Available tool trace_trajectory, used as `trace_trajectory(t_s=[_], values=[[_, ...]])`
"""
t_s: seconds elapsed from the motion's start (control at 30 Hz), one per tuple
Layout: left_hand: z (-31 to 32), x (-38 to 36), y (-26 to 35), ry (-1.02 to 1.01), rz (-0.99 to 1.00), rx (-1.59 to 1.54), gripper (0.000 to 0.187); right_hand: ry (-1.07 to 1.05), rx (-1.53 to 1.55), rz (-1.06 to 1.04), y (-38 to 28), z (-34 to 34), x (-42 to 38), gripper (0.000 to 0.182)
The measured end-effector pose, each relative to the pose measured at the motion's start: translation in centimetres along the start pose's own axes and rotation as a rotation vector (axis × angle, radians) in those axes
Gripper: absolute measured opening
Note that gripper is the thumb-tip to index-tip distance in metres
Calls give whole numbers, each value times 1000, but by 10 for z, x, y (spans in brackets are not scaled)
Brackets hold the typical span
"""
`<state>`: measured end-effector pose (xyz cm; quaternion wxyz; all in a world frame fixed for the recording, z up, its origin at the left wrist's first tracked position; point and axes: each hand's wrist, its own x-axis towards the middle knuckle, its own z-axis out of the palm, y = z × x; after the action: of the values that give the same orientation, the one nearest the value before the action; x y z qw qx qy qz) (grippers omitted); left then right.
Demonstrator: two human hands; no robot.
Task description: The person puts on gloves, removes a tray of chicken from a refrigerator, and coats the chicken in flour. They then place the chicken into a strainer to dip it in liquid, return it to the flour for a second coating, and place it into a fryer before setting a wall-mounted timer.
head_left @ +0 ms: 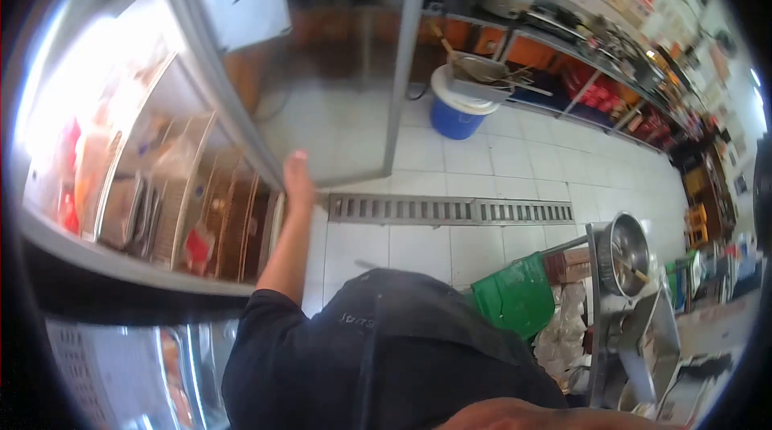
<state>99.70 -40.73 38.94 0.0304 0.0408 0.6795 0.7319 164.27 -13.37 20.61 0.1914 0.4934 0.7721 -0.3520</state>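
My left hand (298,180) reaches forward at the end of my bare forearm, at the lower edge of a glass door (326,100) with a metal frame. The hand shows edge-on, its visible fingers stretched out against or just beside the frame; exact contact is hard to make out. The door stands swung open from a lit display fridge (104,257) on the left. Inside are wire racks (189,189), a red and white packet (199,247) and a red-capped bottle (69,209). At the bottom edge a bare part of my right arm (515,414) shows; my right hand is out of view.
A metal floor drain (450,210) crosses the white tiles. Beyond it, a blue bucket (458,118) carries a tray of utensils, near a long counter (555,32). To my right are a green bin (515,297) and a rack with a steel bowl (627,249).
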Motion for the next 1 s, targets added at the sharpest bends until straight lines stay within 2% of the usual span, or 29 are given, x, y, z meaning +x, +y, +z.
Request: trace_trajectory(t_s=[0.03,0.1,0.17,0.27,0.33,0.4,0.43,0.5,0.53,0.6,0.63,0.7,0.77,0.8,0.87,1.0], values=[[34,15,-47,-182,115,61,39,14,14,11,-2,2,-6,53],[108,-4,-13,-474,576,343,25,36,45,38,-2,7,-17,53],[166,1,34,-766,748,390,26,54,71,84,5,18,-35,54],[255,41,76,-999,1096,721,34,87,126,184,23,42,-71,55],[307,75,113,-1084,1220,1172,40,102,163,278,38,62,-100,55],[348,105,139,-864,1308,1614,42,111,210,386,50,86,-134,56],[354,109,162,-805,1290,1724,42,112,235,440,56,100,-153,56],[384,153,148,-570,1359,2107,39,125,297,557,61,137,-198,57],[421,225,82,-220,1394,2186,42,130,336,614,59,158,-220,57],[456,270,58,-342,1183,2260,54,132,408,730,51,210,-266,58],[456,282,42,-165,1285,2075,56,125,447,782,43,237,-286,58],[428,228,77,-485,1261,2328,50,95,506,861,31,283,-311,58],[425,221,75,-409,1300,2449,50,49,548,899,21,313,-327,59],[413,186,99,-451,1312,2469,49,31,574,916,15,328,-331,59],[399,135,122,-396,1238,2560,48,8,600,908,11,348,-332,60],[361,52,149,-577,1251,2465,50,35,607,814,36,357,-307,61]])
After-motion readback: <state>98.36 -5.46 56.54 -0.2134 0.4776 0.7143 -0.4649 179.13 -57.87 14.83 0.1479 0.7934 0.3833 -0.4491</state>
